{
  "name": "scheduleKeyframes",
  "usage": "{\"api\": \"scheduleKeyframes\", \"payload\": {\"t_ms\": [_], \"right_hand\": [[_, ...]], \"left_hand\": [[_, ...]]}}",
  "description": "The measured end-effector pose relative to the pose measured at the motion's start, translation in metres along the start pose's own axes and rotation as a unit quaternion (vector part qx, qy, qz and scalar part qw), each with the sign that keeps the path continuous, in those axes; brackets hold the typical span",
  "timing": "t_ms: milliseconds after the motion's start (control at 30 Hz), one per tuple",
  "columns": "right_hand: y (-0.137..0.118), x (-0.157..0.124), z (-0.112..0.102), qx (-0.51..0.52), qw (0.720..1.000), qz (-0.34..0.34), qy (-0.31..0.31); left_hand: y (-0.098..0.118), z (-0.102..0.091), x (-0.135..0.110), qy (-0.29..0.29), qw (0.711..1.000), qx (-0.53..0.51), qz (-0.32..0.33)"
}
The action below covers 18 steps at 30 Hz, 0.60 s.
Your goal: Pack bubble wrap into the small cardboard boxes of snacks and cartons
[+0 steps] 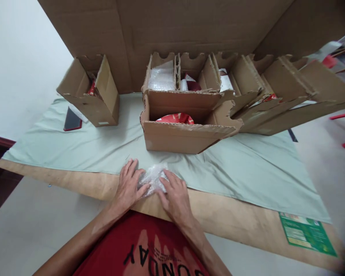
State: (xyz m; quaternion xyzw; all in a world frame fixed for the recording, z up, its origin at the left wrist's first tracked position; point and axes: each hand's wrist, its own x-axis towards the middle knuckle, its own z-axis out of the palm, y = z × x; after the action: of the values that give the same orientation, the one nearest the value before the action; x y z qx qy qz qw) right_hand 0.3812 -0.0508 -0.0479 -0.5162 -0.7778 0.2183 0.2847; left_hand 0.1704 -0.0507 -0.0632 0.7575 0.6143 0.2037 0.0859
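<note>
A crumpled piece of clear bubble wrap (154, 178) lies at the table's front edge, between my two hands. My left hand (129, 182) holds its left side, thumb and forefinger on the plastic and the other fingers reaching onto the cloth. On the opposite side my right hand (176, 191) grips the wrap with curved fingers and thumb. Whether anything is inside the wrap, I cannot tell. Just beyond it stands an open cardboard box (175, 138) with a red printed packet (178, 119) inside.
Behind stand several open cardboard bins, one holding bubble wrap sheets (161, 78). A separate box (99, 105) is at left, beside a dark flat object (72, 119). Pale green cloth (247, 168) covers most of the table; a green printed sheet (307, 234) lies at the front right.
</note>
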Motion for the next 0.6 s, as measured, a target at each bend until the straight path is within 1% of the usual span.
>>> {"api": "scheduleKeyframes", "payload": {"t_ms": [67,133,200,267,300,367,400,500,567,600], "right_hand": [[0.007,0.004,-0.004,0.066,0.996,0.048,0.046],[0.012,0.002,-0.020,0.149,0.979,0.110,0.085],[0.014,-0.004,-0.040,0.209,0.956,0.169,0.116],[0.014,-0.011,-0.055,0.234,0.939,0.207,0.145],[0.015,-0.013,-0.059,0.234,0.934,0.219,0.156],[0.020,-0.017,-0.060,0.209,0.935,0.231,0.171],[0.025,-0.018,-0.058,0.181,0.940,0.228,0.175],[0.042,-0.022,-0.051,0.045,0.964,0.180,0.190],[0.051,-0.027,-0.052,-0.041,0.969,0.136,0.201],[0.052,-0.030,-0.055,-0.065,0.970,0.115,0.203]], "left_hand": [[-0.002,-0.003,-0.001,0.016,0.999,-0.034,0.000],[-0.002,-0.011,0.000,0.030,0.996,-0.077,-0.010],[-0.002,-0.024,0.006,0.038,0.991,-0.128,-0.026],[-0.001,-0.041,0.017,0.040,0.985,-0.162,-0.034],[-0.001,-0.048,0.025,0.042,0.985,-0.166,-0.029],[-0.004,-0.056,0.041,0.043,0.988,-0.150,-0.003],[-0.006,-0.056,0.048,0.045,0.990,-0.135,0.014],[-0.014,-0.045,0.061,0.037,0.993,-0.093,0.061],[-0.018,-0.035,0.059,0.034,0.993,-0.076,0.087],[-0.019,-0.032,0.055,0.033,0.992,-0.074,0.100]]}}
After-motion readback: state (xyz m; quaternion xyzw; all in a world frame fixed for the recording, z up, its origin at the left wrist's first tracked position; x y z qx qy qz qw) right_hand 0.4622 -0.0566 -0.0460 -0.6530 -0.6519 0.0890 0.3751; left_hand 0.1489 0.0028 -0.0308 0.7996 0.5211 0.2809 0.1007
